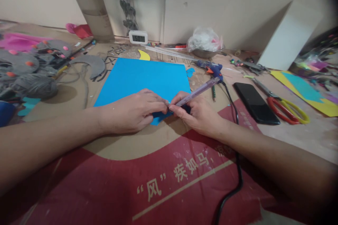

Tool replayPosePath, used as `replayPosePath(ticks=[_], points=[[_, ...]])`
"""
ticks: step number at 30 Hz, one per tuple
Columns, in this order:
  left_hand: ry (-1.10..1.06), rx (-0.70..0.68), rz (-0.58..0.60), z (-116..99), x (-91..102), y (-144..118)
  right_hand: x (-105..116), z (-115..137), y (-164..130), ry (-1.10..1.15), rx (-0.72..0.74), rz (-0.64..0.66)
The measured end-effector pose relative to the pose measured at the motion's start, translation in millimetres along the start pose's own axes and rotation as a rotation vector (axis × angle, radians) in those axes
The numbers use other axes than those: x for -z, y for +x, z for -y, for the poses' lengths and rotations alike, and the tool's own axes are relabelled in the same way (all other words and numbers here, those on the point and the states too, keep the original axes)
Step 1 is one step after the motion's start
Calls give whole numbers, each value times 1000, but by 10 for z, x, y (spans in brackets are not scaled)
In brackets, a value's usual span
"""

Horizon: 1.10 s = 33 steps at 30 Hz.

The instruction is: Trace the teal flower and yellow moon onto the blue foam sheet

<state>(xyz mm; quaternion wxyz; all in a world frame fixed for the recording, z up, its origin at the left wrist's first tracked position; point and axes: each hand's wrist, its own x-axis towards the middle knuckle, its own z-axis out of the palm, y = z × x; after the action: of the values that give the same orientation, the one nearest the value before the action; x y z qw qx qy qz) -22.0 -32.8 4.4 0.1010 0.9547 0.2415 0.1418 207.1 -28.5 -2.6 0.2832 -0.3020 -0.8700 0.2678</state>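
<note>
The work surface nearest the viewer is a flattened cardboard sheet point(169, 179) printed in red with pale characters; a black cable point(237, 168) runs across it toward the far side. Just beyond, the left hand point(132, 110) lies palm down on the near edge of a blue sheet point(148, 77), fingers together and pressing it flat, clamped on nothing. The right hand point(196, 112) is closed around a pale purple pen point(198, 92), its tip meeting the blue sheet just beside the left fingertips; the barrel slants up and away to the right. The step in hand appears to be marking a line or outline at the sheet's near corner. The next move calls, by judgement, for steady downward pressure from the left hand so the sheet does not slide, and a controlled stroke of the pen along the intended line. To the right lie a black phone point(255, 102) and, just beside it, scissors point(285, 107) with red and yellow handles. Farther off, a blue glue gun point(212, 68) rests near the sheet's far right corner. To the left lies a pile of grey cut shapes point(29, 66) with pink dots. Against the far wall stand a small digital clock point(138, 37), a metal bowl point(207, 53) holding a plastic bag, and a white board point(289, 37) leaning at the right.
</note>
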Motion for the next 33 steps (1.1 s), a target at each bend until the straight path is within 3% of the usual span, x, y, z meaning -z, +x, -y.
replayPosePath(ticks=[3,7,9,17,21,25,33], points=[[2,-4,-9,-5,2,-7,4,-14,-13,93,-32,-77],[4,4,4,-7,0,-8,10,-65,-16,237,-204,-302],[8,2,18,0,-8,-4,9,-97,-8,283,-253,-347],[73,-50,33,-33,-19,4,7,-126,-1,210,-284,-327],[149,9,39,-102,16,11,20,-85,-10,79,-244,-296],[139,25,58,-129,39,32,29,-71,-16,-42,-252,-283],[81,25,71,-111,6,33,36,-53,-7,-69,-275,-240]])
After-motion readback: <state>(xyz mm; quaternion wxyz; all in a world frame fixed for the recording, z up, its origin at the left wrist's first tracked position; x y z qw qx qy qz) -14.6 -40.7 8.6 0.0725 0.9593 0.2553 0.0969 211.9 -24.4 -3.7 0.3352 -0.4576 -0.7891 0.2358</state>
